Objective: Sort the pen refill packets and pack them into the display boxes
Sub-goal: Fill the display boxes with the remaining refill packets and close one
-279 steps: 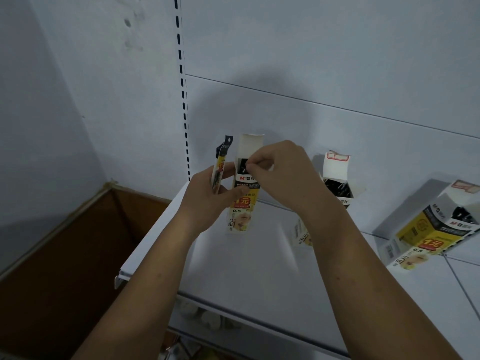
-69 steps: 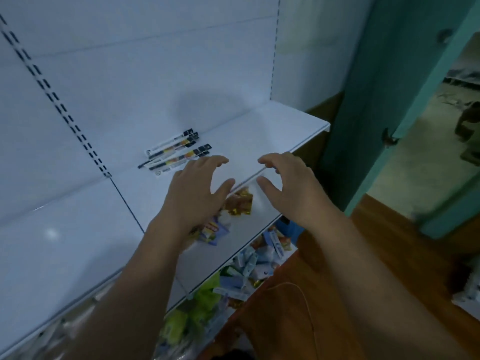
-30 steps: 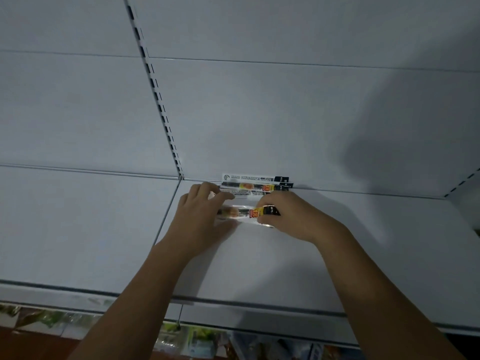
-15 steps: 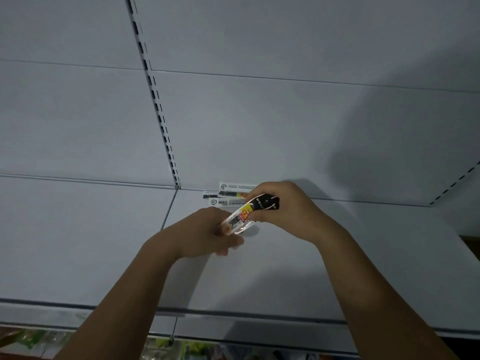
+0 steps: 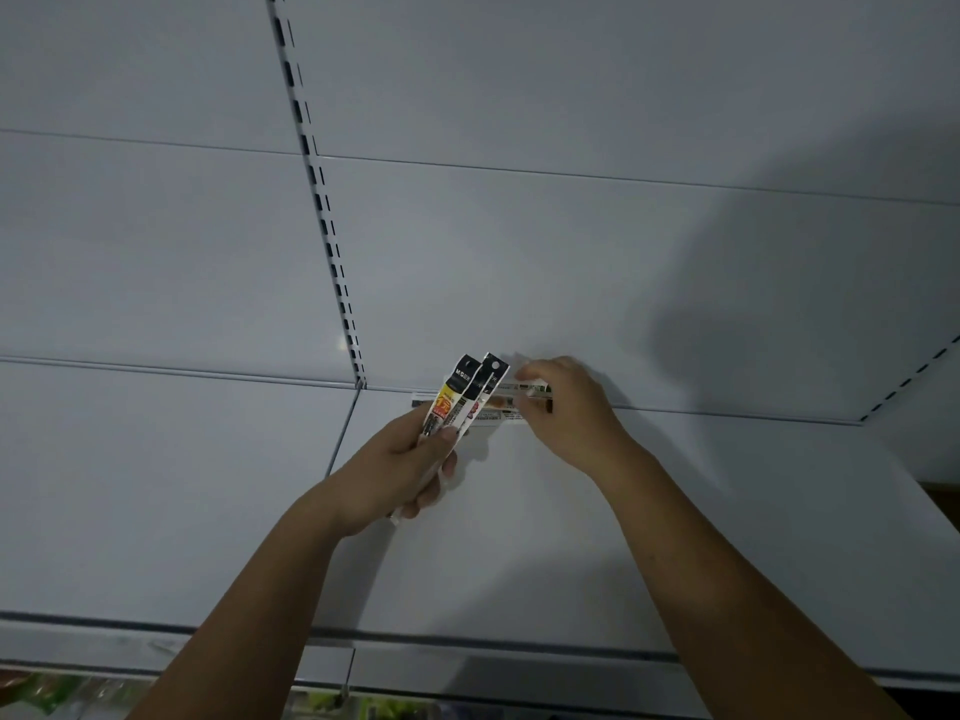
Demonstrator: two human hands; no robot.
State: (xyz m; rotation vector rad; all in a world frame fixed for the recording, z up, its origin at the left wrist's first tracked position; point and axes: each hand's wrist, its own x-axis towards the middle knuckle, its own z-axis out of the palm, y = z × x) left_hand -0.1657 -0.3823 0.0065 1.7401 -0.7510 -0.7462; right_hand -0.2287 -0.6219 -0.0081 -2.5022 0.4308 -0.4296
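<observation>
My left hand (image 5: 400,472) grips two pen refill packets (image 5: 465,394), held upright with their black hang tabs on top; one shows a yellow and red label. Behind them, more refill packets (image 5: 506,405) lie flat on the white shelf (image 5: 571,537) against the back panel. My right hand (image 5: 566,407) rests on those lying packets, its fingertips curled over their right end. No display box is in view.
A slotted upright (image 5: 322,215) runs down the white back panel to the shelf seam. The shelf's front edge (image 5: 467,646) crosses the bottom. Colourful packaged goods (image 5: 57,693) show on a lower level at the bottom left.
My left hand now holds two packets upright instead of sharing one with the right hand. My right hand has moved back to the packets lying at the back panel.
</observation>
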